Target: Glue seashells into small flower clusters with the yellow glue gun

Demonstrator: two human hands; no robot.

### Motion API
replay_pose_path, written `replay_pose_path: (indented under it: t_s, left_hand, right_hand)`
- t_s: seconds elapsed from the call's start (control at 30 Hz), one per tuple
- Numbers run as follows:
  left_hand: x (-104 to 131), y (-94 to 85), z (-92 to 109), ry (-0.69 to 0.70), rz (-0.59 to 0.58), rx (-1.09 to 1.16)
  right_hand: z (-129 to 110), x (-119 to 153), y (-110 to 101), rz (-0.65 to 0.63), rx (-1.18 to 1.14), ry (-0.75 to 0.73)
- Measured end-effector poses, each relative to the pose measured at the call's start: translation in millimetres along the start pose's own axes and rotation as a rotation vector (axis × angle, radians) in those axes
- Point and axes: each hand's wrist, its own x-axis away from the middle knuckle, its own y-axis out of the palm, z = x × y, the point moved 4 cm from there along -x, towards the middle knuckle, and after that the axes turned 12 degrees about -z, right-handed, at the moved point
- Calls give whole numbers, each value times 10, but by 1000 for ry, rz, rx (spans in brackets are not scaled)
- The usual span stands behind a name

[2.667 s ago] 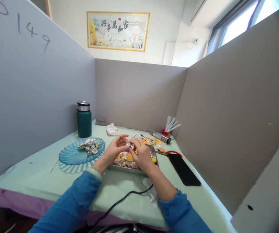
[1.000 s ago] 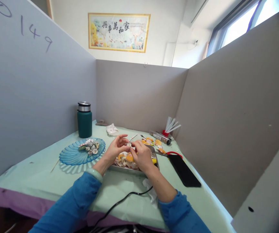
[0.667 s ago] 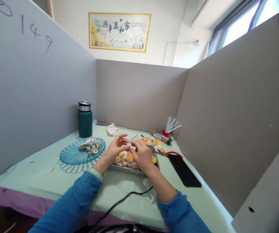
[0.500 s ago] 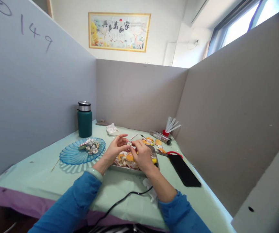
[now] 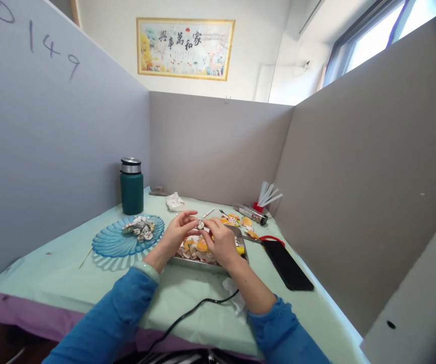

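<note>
Between my two hands, above the metal tray (image 5: 187,263), is a small round whitish piece (image 5: 200,225) that looks like rolled paper. My left hand (image 5: 180,231) pinches it from the left with thumb and forefinger, its other fingers lifted. From the right, my right hand (image 5: 220,241) grips the same piece with its fingertips. Below them the tray holds a heap of orange and white printed cut-outs (image 5: 198,247), partly covered by my right hand. To the left, a blue scalloped plate (image 5: 107,242) carries a cluster of similar small rolled pieces (image 5: 142,230).
A green bottle (image 5: 132,189) stands behind the plate. Crumpled white paper (image 5: 174,201) lies at the back. On the right are red-handled scissors (image 5: 273,238), a black phone (image 5: 288,265), a clear tube (image 5: 253,213) and white sticks (image 5: 267,194). A black cable (image 5: 198,306) crosses the front.
The small piece has turned, so its round face now shows more plainly between my fingertips. My hands have shifted only slightly; the rest stays in place.
</note>
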Motion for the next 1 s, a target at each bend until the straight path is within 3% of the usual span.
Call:
replay_pose_path:
  t_s: [1.0]
  left_hand:
    - [4, -16, 34, 28, 4, -115]
  right_hand:
    - [23, -17, -4, 6, -75, -25]
